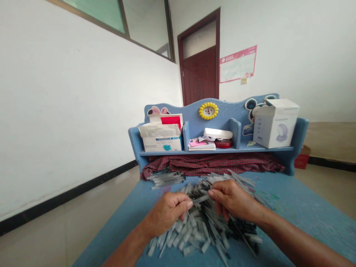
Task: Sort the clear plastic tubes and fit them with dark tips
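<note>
1 narrow pale piece (200, 199), spanning the gap between both sets of fingers, above the heap. Left hand (169, 209): thumb and index closed on its near end. Right hand (232, 198): thumb and index closed at the far end, remaining fingers curled below; grip detail there partly hidden. Can't tell whether the piece is under tension.

Handling, my read: pinch close to each end, both ends in line, load along the length. Sideways force would probably kink something this thin. Light, even pressure; thumb pads flat, no nails. Bit more height over the heap would stop neighbours snagging. Stable wrists, small finger motions.

Counts: 2 hands, 1 piece held. Heap of loose pieces (191, 233) right under the fingers: many, overlapped, not countable; pale short ones mostly below the left fingers, dark thin pieces (213, 222) below and between the two hands. Beyond the left fingers, 1 batch of roughly aligned pieces (168, 179), number unclear. All on 1 blue surface (122, 230).

Further out, past the fingers: 1 checked cloth (211, 164), bunched beneath 1 shelf (241, 149). On the shelf, far left of the fingers: 1 mask-printed box (164, 143). Straight ahead: 1 white case (218, 133), 1 red tin (223, 143), a few stacked papers (201, 147), exact number unclear. Far right: 1 white carton (275, 128). Above the middle: 1 yellow flower-shaped dial (208, 111).
</note>
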`<state>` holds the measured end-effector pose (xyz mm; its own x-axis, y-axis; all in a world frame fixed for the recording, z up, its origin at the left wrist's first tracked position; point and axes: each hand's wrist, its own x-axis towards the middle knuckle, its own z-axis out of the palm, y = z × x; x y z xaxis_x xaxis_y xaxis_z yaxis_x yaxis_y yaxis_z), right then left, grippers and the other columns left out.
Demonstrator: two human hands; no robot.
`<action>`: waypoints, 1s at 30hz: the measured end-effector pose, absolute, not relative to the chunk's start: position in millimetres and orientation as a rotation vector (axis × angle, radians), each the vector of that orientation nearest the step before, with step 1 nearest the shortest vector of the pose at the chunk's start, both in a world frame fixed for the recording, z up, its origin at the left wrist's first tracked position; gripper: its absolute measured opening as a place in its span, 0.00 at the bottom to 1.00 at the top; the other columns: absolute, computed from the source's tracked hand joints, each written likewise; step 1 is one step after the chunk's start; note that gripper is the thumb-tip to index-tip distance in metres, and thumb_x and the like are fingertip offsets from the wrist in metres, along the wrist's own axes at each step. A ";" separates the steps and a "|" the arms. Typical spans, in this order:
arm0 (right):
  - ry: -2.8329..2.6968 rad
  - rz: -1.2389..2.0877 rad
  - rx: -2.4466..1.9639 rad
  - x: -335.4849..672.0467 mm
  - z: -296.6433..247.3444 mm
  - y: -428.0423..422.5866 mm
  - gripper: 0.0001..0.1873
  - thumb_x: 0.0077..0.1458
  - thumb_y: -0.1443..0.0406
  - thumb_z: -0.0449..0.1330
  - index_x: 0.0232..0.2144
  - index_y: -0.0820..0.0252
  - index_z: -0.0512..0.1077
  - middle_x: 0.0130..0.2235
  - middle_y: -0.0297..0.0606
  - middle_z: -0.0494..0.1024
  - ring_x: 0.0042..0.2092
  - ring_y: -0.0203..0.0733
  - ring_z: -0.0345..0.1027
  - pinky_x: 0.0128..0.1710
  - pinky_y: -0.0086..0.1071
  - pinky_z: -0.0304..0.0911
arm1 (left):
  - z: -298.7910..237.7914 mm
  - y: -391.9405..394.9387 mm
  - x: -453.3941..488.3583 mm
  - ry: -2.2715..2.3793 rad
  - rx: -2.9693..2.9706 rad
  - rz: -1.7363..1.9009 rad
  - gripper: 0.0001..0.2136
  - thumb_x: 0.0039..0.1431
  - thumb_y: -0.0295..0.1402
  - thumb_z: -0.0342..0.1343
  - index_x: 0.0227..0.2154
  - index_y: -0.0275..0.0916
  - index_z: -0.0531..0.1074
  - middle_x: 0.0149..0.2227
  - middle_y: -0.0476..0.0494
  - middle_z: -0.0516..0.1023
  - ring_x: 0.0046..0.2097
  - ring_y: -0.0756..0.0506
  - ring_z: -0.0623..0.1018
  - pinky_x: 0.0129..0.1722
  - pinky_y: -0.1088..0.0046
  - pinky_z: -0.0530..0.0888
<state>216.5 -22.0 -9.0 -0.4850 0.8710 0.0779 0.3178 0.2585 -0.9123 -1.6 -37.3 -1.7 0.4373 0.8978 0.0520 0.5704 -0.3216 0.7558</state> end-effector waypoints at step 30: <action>-1.609 1.041 -0.891 223.3 -5.9 -16.1 0.07 0.44 0.68 0.58 0.29 0.59 0.64 0.18 0.26 0.67 0.19 0.32 0.62 0.19 0.25 0.57 | 9.7 -30.3 -22.7 1.243 1.674 0.506 0.16 0.49 0.45 0.56 0.29 0.34 0.70 0.16 0.54 0.68 0.17 0.57 0.60 0.15 0.83 0.54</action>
